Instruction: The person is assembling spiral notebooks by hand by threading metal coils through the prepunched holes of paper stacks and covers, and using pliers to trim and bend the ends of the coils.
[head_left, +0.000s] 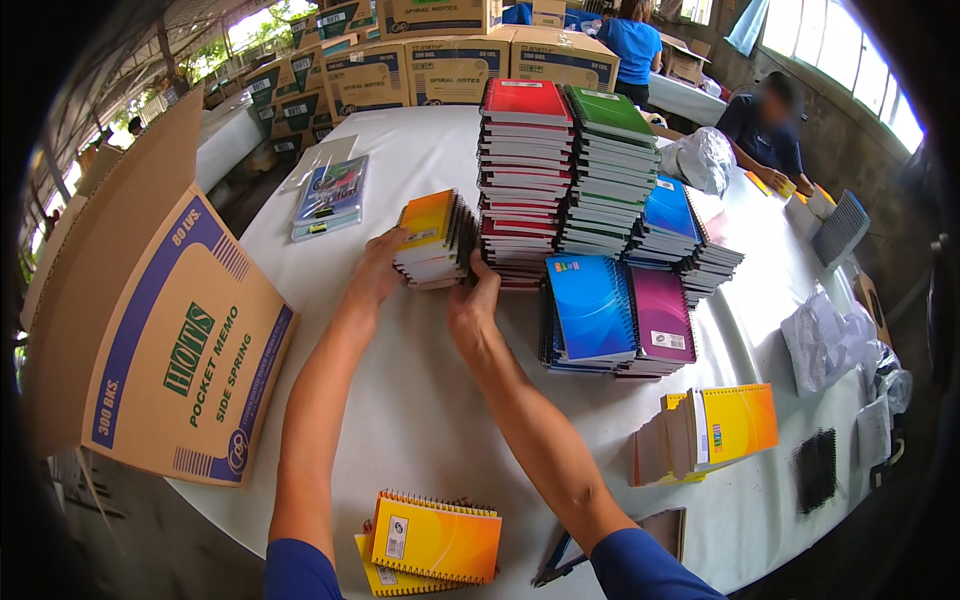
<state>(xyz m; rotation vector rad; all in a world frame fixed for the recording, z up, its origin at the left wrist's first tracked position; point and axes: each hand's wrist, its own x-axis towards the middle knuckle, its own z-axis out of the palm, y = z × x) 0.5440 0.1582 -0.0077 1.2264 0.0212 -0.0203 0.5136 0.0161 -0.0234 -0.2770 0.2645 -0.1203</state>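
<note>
Between my two hands stands a small stack of yellow spiral notebooks (428, 222), resting at the far middle of the table. My left hand (378, 268) is closed against its left side, and my right hand (474, 300) grips the right side near the bottom. Just right of it rise a tall stack of red spiral notebooks (520, 185) and a green stack (605, 175). In front of those sit blue notebooks (593, 305) and purple notebooks (662, 312). Two or so yellow-orange notebooks (437, 535) lie by the near edge, and a yellow pile (735, 425) is at right.
A large open cardboard box (190, 345) stands along the left side. Wrapped notebooks (333, 195) lie at the far left of the white table (400, 420). Crumpled plastic bags (825, 340) are at the right edge. A person (765, 135) sits beyond, handling notebooks. Cartons (455, 72) line the back.
</note>
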